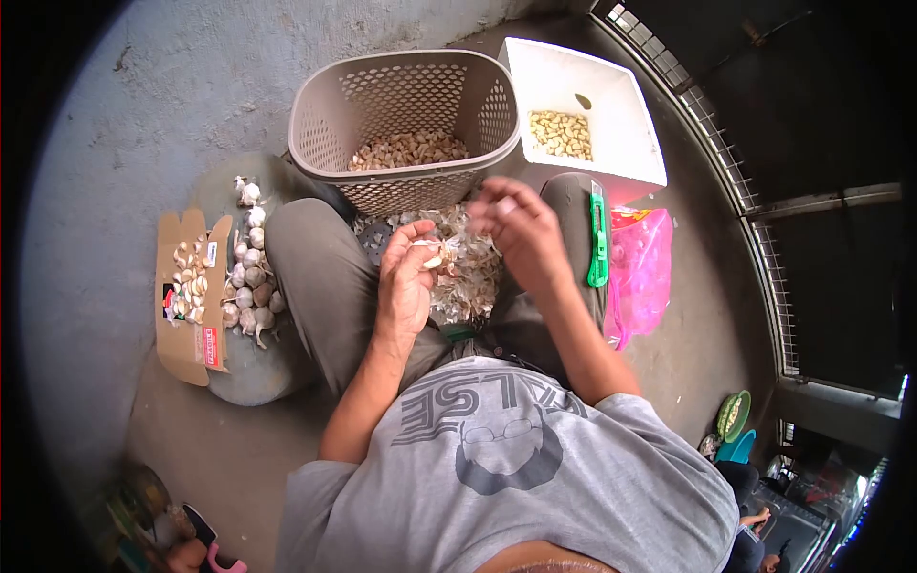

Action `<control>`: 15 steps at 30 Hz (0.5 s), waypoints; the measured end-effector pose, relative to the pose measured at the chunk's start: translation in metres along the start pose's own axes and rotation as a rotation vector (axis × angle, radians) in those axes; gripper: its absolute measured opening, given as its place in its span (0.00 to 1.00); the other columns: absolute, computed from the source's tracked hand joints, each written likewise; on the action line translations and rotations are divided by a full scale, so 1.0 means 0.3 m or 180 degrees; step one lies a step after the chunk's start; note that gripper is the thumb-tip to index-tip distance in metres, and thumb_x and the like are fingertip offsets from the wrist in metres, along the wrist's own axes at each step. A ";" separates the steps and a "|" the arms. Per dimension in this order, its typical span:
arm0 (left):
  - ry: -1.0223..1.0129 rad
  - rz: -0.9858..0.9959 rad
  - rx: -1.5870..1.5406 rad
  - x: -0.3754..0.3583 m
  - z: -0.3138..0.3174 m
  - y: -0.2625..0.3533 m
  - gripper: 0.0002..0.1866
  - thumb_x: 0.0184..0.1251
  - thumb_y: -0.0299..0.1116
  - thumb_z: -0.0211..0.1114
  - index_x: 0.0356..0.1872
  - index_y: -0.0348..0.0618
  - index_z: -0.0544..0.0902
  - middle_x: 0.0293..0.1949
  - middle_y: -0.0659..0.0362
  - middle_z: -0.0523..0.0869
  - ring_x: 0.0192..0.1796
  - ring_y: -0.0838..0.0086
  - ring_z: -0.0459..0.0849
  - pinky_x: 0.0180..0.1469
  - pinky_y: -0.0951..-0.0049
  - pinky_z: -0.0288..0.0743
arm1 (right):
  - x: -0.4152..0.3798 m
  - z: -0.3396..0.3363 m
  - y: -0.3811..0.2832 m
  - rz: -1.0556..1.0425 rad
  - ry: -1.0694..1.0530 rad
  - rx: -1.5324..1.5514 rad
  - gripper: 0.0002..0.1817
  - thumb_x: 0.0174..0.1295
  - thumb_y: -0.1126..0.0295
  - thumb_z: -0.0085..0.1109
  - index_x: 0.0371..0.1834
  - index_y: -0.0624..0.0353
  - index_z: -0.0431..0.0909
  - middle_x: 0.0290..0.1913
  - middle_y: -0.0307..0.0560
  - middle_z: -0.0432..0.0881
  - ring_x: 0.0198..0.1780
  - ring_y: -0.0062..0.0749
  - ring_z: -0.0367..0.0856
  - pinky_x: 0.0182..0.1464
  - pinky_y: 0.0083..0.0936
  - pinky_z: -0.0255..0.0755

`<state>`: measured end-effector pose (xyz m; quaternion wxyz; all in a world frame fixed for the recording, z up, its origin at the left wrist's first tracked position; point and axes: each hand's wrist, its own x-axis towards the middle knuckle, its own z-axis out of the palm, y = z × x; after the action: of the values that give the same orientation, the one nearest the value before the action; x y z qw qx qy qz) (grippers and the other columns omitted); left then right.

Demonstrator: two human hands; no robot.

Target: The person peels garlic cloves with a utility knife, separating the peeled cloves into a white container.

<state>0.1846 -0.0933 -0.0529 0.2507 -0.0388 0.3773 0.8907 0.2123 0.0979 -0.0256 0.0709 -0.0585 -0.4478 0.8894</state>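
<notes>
My left hand is closed over my lap, its fingertips pinching a partly peeled garlic clove with papery skin around it. To the right, my raised right hand has bent fingers smeared by motion; whether anything is in them cannot be made out. Below both hands, a heap of garlic skins lies between my knees. On my right knee rests a green box cutter. Ahead stands a grey-brown perforated basket with unpeeled cloves at its bottom. Beside it, a white foam box holds peeled cloves.
At left, whole garlic bulbs and a cardboard piece bearing loose cloves lie on a round grey surface. A pink plastic bag sits beyond my right knee. Another person's hand shows at lower right.
</notes>
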 end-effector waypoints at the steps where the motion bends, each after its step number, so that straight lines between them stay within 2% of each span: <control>1: -0.0054 0.0077 0.0040 0.007 -0.007 -0.006 0.19 0.76 0.32 0.64 0.61 0.36 0.74 0.48 0.57 0.80 0.47 0.75 0.83 0.41 0.73 0.84 | -0.031 0.015 0.020 0.0350 -0.0154 -0.1655 0.22 0.73 0.69 0.64 0.67 0.65 0.76 0.59 0.51 0.84 0.58 0.41 0.86 0.61 0.35 0.79; 2: 0.0003 0.0163 0.0162 0.006 -0.011 -0.017 0.18 0.77 0.34 0.63 0.61 0.37 0.74 0.48 0.57 0.81 0.46 0.75 0.84 0.41 0.74 0.84 | -0.055 0.035 0.048 0.0382 -0.0759 -0.2223 0.23 0.70 0.69 0.68 0.66 0.63 0.77 0.57 0.51 0.85 0.58 0.38 0.85 0.61 0.34 0.78; 4: 0.0146 0.0308 0.0445 -0.003 -0.002 -0.007 0.18 0.80 0.37 0.59 0.62 0.38 0.74 0.47 0.58 0.82 0.46 0.76 0.85 0.40 0.76 0.83 | -0.073 0.116 0.031 -0.0816 -0.1261 -0.3602 0.25 0.68 0.70 0.70 0.66 0.65 0.76 0.55 0.54 0.85 0.57 0.33 0.84 0.58 0.33 0.79; 5: 0.0247 0.0385 0.0770 0.006 -0.033 -0.022 0.18 0.82 0.40 0.59 0.63 0.40 0.74 0.46 0.59 0.82 0.44 0.79 0.84 0.36 0.80 0.80 | -0.069 0.102 0.047 -0.0747 -0.1214 -0.3632 0.25 0.67 0.71 0.71 0.66 0.65 0.76 0.52 0.56 0.85 0.53 0.30 0.84 0.54 0.30 0.79; 6: 0.0326 0.0350 0.0712 0.004 -0.016 -0.021 0.19 0.82 0.43 0.60 0.63 0.42 0.74 0.42 0.59 0.83 0.36 0.79 0.85 0.29 0.81 0.79 | -0.073 0.107 0.027 -0.0331 -0.1104 -0.3270 0.22 0.65 0.70 0.71 0.61 0.65 0.79 0.51 0.60 0.85 0.51 0.53 0.86 0.51 0.39 0.79; 8: 0.0035 0.0223 0.0907 -0.013 0.002 -0.008 0.19 0.83 0.46 0.59 0.61 0.43 0.74 0.37 0.60 0.84 0.28 0.78 0.83 0.24 0.79 0.78 | -0.061 0.096 0.015 -0.0129 -0.0769 -0.3232 0.21 0.65 0.72 0.71 0.60 0.66 0.80 0.48 0.58 0.87 0.48 0.46 0.87 0.51 0.36 0.79; 9: 0.0091 0.0314 0.1027 -0.007 0.013 -0.014 0.20 0.84 0.49 0.58 0.59 0.43 0.74 0.33 0.60 0.84 0.22 0.78 0.81 0.20 0.76 0.77 | -0.047 0.084 0.047 -0.0396 -0.0620 -0.2843 0.18 0.67 0.74 0.69 0.59 0.67 0.81 0.46 0.57 0.87 0.45 0.37 0.86 0.50 0.33 0.78; 10: 0.0072 0.0249 0.1028 -0.007 0.007 -0.016 0.19 0.84 0.50 0.58 0.56 0.43 0.75 0.34 0.60 0.84 0.23 0.78 0.82 0.19 0.77 0.77 | -0.044 0.073 0.064 -0.0392 -0.0557 -0.2536 0.18 0.71 0.74 0.66 0.61 0.67 0.78 0.43 0.55 0.86 0.43 0.31 0.85 0.47 0.30 0.78; 12: 0.0035 0.0100 0.0788 -0.001 0.008 -0.019 0.19 0.84 0.51 0.57 0.53 0.43 0.76 0.33 0.60 0.83 0.23 0.78 0.82 0.19 0.77 0.76 | -0.049 0.074 0.076 -0.0301 -0.0369 -0.2339 0.18 0.73 0.73 0.64 0.62 0.67 0.75 0.41 0.55 0.85 0.40 0.25 0.83 0.44 0.27 0.78; 15: -0.0001 0.0177 0.1029 -0.003 0.004 -0.020 0.20 0.84 0.53 0.55 0.48 0.44 0.78 0.31 0.62 0.82 0.22 0.81 0.79 0.18 0.79 0.72 | -0.069 0.113 0.049 -0.0293 -0.0632 -0.2945 0.17 0.73 0.70 0.64 0.59 0.66 0.74 0.36 0.55 0.86 0.35 0.28 0.86 0.39 0.29 0.78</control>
<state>0.1882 -0.0893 -0.0557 0.2290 0.0126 0.5166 0.8249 0.2259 0.0588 -0.0166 0.0335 0.0213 -0.8037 0.5937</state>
